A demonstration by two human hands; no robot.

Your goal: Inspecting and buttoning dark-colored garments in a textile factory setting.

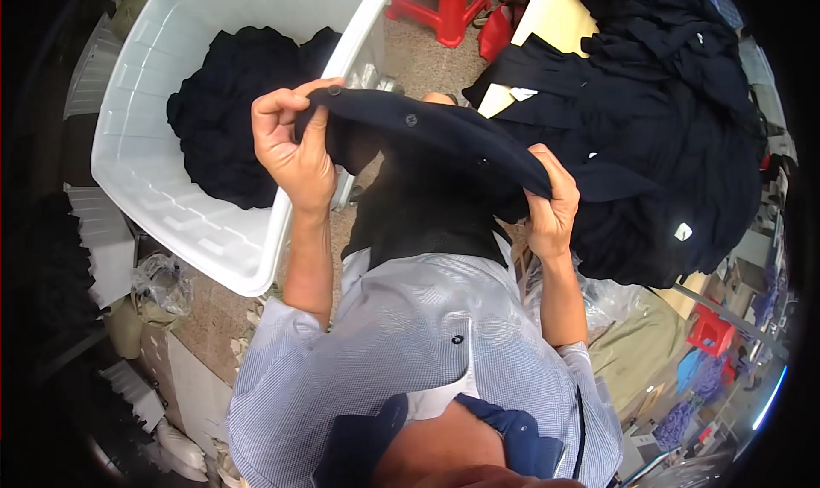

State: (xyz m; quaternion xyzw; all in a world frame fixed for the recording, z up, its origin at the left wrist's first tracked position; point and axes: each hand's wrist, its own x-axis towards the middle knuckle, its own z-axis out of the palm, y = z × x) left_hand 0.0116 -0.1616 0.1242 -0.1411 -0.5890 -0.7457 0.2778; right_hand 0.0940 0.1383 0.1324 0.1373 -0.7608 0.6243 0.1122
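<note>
My own pale blue checked shirt (410, 343) fills the view closest to me, at six o'clock, with both forearms rising out of it. My left hand (295, 142) is curled into a fist, thumb and fingers pinching the upper end of a dark navy garment (427, 129) along its buttoned edge, at about eleven o'clock from centre. My right hand (551, 202) is closed over the lower end of that same edge, at about three o'clock. The garment hangs stretched between them, just above my lap. It looks light and limp, a soft knit that sags wherever I don't hold it, so I judge the firmer buttoned strip the best place to grip. At ten o'clock a white plastic basket (137, 146) holds more dark clothes; at two o'clock lies a big pile of dark garments (675, 129).
</note>
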